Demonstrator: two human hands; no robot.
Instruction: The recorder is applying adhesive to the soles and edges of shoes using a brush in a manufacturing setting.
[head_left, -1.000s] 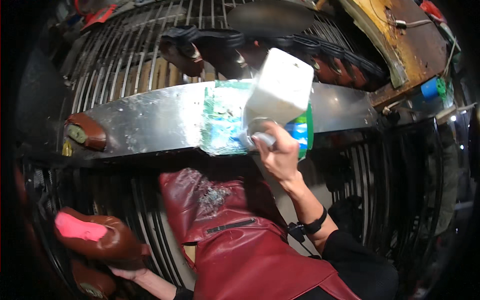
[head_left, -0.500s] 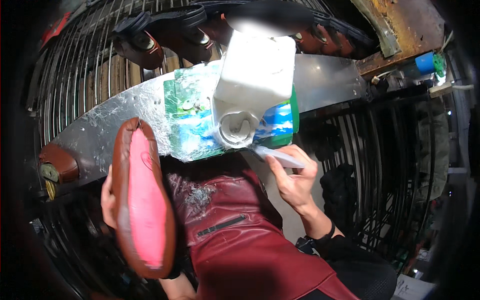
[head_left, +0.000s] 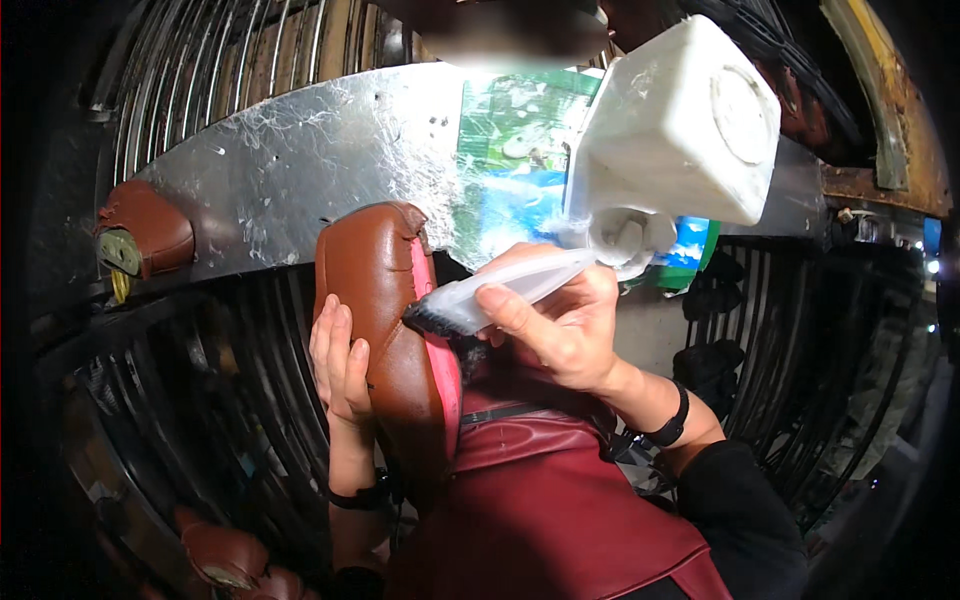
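My left hand (head_left: 342, 362) supports a brown leather shoe upper (head_left: 372, 285) from its left side, fingers lying against the leather. The upper is stretched over its form and tipped sideways, so only a strip of its pink sole side (head_left: 440, 365) shows. Closed round the pale, flat handle of a brush (head_left: 510, 290), my right hand (head_left: 575, 330) holds its dark bristles against the upper near the pink edge. Just beyond that hand, a white plastic container (head_left: 670, 120) lies tilted, with its round mouth facing me.
A metal bench (head_left: 330, 150) streaked with dried white residue curves across the front, partly covered by a green and blue sheet (head_left: 520, 190). Another brown shoe upper (head_left: 150, 230) sits at its left end. Dark metal racks (head_left: 220, 420) flank me, and more brown uppers (head_left: 225, 555) lie at lower left.
The brush has moved from the container's mouth leftward to the shoe upper. My left hand has turned the upper, so its pink side now faces right. The view has shifted left.
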